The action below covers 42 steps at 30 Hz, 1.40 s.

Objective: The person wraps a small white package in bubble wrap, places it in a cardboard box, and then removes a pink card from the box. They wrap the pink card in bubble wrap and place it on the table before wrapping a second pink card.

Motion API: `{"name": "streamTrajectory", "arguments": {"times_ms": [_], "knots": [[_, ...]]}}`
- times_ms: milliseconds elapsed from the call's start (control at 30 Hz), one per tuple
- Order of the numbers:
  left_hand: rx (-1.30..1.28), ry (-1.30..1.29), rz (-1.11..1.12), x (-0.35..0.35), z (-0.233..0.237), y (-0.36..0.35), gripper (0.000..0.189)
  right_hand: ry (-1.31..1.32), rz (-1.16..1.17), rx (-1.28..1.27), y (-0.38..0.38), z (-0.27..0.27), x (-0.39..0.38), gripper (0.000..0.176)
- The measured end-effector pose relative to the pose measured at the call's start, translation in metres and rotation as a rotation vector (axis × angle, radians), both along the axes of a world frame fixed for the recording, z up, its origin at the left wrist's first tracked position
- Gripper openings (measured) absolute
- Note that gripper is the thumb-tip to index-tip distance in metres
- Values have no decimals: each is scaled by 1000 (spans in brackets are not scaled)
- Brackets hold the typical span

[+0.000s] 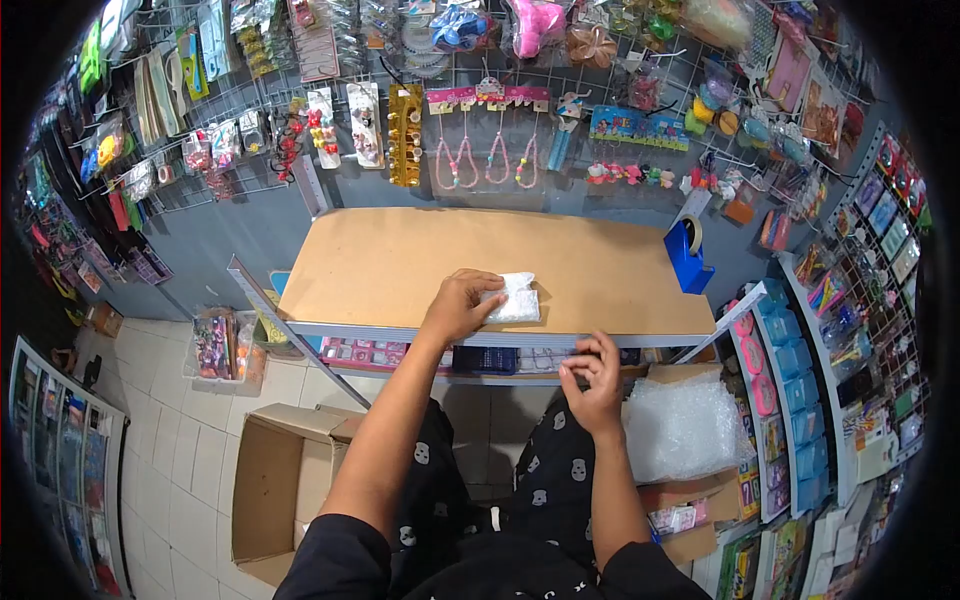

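Note:
A small white packet, seemingly wrapped in bubble wrap, rests on the brown tabletop near its front edge. The fingers of my left hand close over the packet's left side, with the thumb at its lower corner. In front of the table edge, to the right and lower, my right hand hangs in the air. Its fingers are bent but apart, and nothing shows between them. A blue tape dispenser with a roll of tape stands at the table's right end.
A large bundle of bubble wrap lies right of my legs. An opened cardboard box stands on the floor at left, below a clear plastic bin. Hanging goods cover the wall grid; a rack stands at right.

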State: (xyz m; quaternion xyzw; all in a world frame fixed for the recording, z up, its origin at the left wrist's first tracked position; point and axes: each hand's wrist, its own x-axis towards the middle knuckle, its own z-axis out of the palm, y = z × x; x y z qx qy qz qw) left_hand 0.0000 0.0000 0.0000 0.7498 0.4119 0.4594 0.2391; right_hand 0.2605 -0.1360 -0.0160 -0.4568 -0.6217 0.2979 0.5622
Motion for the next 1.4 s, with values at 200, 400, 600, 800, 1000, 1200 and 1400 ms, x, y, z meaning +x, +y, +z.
{"name": "streamTrajectory", "arguments": {"times_ms": [200, 400, 600, 800, 1000, 1200, 1400], "knots": [[104, 17, 32, -1, -3, 6, 28, 90, 139, 166, 46, 55, -37, 69], [124, 28, 27, -3, -3, 4, 28, 271, 374, -58, 110, 52, -71, 69], [60, -25, 26, 0, -3, 2, 25, 162, 314, -132, 140, 23, -57, 72], [98, 14, 20, -2, -3, 4, 23, 323, 313, -258, 147, 21, -49, 69], [131, 7, 15, -1, -2, 4, 24, 222, 265, -447, 156, 31, -45, 68], [149, 36, 10, -3, -2, 4, 23, 17, 223, -510, 162, 47, -52, 68], [154, 40, 16, -3, -5, 5, 25, 7, 181, -563, 175, 35, -54, 65]]}}
